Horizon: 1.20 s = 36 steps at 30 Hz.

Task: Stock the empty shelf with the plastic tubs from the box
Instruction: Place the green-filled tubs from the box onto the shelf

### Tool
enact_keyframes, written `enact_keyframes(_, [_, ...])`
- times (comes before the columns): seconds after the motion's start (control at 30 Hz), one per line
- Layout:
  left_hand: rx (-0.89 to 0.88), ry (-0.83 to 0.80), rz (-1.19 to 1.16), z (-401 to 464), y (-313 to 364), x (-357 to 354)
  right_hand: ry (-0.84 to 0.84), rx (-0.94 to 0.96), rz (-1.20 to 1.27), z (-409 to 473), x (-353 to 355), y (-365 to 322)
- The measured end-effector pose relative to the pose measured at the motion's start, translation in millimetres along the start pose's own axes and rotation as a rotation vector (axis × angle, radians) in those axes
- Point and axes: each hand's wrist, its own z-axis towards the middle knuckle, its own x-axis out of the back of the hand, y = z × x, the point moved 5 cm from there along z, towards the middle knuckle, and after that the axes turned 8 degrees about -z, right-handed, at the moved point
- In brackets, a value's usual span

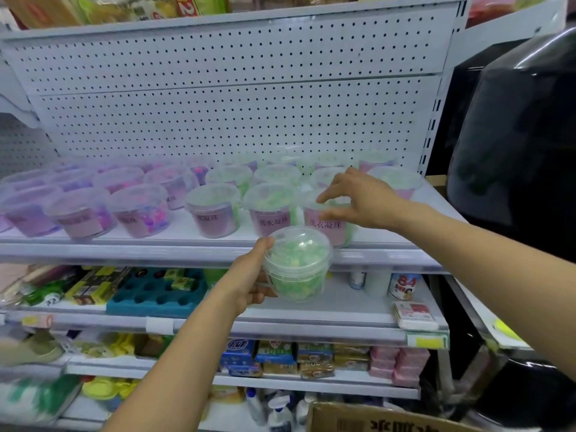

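My left hand (249, 280) grips a clear plastic tub of green beads (297, 265), held in the air just in front of the white shelf edge (187, 249). My right hand (358, 198) reaches over the shelf, fingertips pinching the lid rim of a pink-labelled tub (327, 224) in the front row. Several tubs stand in rows on this shelf: purple and pink ones (81, 213) at the left, green ones (215, 210) toward the right. A cardboard box (374, 419) shows at the bottom edge.
White pegboard (233, 88) backs the shelf. Lower shelves hold a blue tray (156, 291), small packets, a white can (403, 286) and soap bars (311, 357). A large black appliance (514, 135) stands at the right.
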Motion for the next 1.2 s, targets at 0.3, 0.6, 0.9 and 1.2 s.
enact_keyframes(0.3, [0.081,-0.072,-0.061,-9.4,2.7,2.6,-0.054,-0.099,-0.061,-10.5,-14.2,23.5])
enact_keyframes(0.6, [0.144,-0.342,-0.162,-24.4,13.3,-30.6,0.013,0.269,-0.042,-70.7,9.5,-18.7])
enact_keyframes(0.9, [0.093,-0.377,-0.031,-27.1,25.0,-70.5,0.117,0.218,0.020,-113.7,38.4,-7.3])
enact_keyframes(1.2, [-0.884,0.143,0.552,-18.4,76.4,-82.5,0.314,-0.219,-0.214,-123.5,41.0,71.5])
